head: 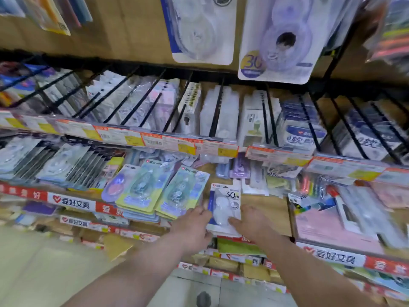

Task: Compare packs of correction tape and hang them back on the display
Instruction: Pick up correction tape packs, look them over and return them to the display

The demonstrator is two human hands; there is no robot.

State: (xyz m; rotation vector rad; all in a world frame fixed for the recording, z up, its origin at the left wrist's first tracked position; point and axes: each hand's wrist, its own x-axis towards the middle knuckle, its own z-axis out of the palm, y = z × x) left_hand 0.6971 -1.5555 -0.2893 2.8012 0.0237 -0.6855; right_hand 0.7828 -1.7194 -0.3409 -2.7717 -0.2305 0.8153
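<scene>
White-and-blue pack (227,197) lies low at centre frame, between both hands, equally near each. Its long axis runs up-frame, hang end away from the person. Left hand (194,226) pinches its lower left edge. Right hand (251,222) touches the lower right; whether it grips, I cannot tell.

Black hooks (217,107) jutted out over orange price tags (152,141); a pink box (321,227) sat at right, pale floor (44,273) below.
</scene>
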